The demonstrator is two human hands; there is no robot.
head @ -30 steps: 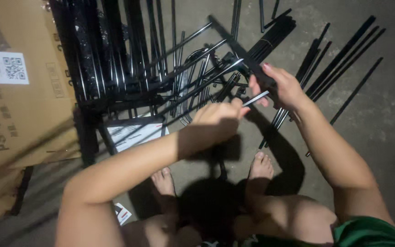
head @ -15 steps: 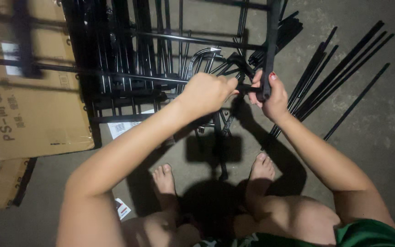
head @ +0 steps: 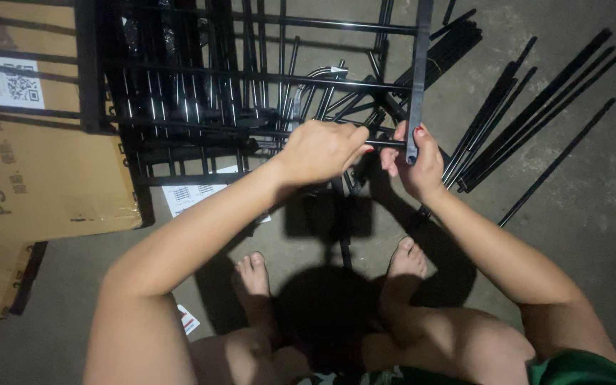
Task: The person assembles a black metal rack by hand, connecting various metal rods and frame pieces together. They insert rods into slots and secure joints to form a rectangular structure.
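Both hands meet at the corner of a black metal rack frame [head: 251, 75] that stands over the concrete floor [head: 593, 235], its thin bars crossing the upper part of the view. Left of it lies a big flattened cardboard box [head: 44, 178], and to the right a spread of loose black rods [head: 529, 121] rests on the floor. Under the frame lies a white printed sheet [head: 187, 196]. The right hand [head: 415, 167] is wrapped around the lower end of a flat upright bar [head: 417, 78] of the frame. The left hand [head: 320, 151] is closed in a fist on a thin horizontal rod [head: 383, 143], just beside that bar.
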